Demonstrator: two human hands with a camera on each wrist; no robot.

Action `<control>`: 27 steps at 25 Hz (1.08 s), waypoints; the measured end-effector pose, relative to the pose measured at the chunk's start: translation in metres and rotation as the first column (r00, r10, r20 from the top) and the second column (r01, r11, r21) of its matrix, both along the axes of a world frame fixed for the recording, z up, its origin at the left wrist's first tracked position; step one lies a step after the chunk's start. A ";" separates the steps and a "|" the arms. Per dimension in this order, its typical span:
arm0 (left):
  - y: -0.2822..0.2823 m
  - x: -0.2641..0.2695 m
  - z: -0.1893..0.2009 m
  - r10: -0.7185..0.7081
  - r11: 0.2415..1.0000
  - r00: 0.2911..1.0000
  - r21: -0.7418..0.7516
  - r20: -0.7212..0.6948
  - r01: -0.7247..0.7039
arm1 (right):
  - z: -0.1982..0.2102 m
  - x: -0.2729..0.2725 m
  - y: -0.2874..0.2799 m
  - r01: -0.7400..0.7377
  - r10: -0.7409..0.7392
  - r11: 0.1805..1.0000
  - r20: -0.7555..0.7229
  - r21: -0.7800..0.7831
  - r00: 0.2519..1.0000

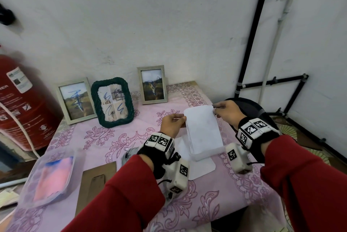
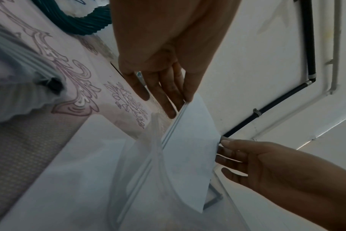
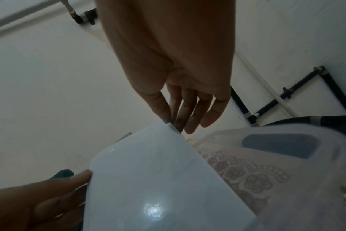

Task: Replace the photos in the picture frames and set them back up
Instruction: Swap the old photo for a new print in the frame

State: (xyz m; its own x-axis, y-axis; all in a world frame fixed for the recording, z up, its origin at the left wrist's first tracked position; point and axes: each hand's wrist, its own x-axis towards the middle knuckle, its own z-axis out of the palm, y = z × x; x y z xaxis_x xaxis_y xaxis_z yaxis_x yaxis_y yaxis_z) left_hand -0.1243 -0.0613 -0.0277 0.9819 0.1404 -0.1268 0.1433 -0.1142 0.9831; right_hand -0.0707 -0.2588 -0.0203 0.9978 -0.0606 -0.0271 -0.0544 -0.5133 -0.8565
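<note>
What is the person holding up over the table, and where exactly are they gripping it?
A stack of white photo prints: the left hand pinches its left edge, the right hand its top right corner.

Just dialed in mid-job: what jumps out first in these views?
Both hands hold a white stack of photo prints upright over a clear plastic box at the table's middle: the left hand grips its left edge, the right hand pinches its top right corner. Three scribbled-on framed photos stand along the wall behind, and a red fire extinguisher looms at far left.
</note>
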 end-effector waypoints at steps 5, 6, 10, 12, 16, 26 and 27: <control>0.001 -0.003 0.011 0.013 0.986 1.000 -0.168 0.015 -0.010 | 0.009 0.000 0.005 -0.007 0.004 0.997 0.045 0.074 0.999; 0.002 -0.004 0.014 0.014 0.977 0.999 -0.212 0.035 -0.006 | 0.013 -0.001 0.007 -0.001 -0.006 0.994 0.066 0.106 0.998; 0.010 -0.005 0.031 0.036 0.959 0.990 -0.283 0.135 0.004 | 0.034 -0.005 0.019 -0.016 -0.018 0.983 0.186 0.181 0.982; 0.016 -0.006 0.039 0.053 0.959 0.982 -0.284 0.182 0.001 | 0.046 -0.007 0.027 -0.044 -0.009 0.976 0.240 0.213 0.971; 0.032 -0.011 0.058 0.098 0.946 0.961 -0.324 0.260 -0.008 | 0.068 -0.017 0.045 -0.152 0.062 0.955 0.330 0.254 0.942; 0.094 -0.050 0.095 0.144 0.973 0.884 -0.225 0.444 -0.045 | 0.107 -0.061 0.105 -0.313 0.171 0.906 0.430 0.286 0.886; 0.102 -0.056 0.094 0.119 0.983 0.888 -0.178 0.444 -0.043 | 0.108 -0.066 0.112 -0.326 0.180 0.893 0.418 0.310 0.890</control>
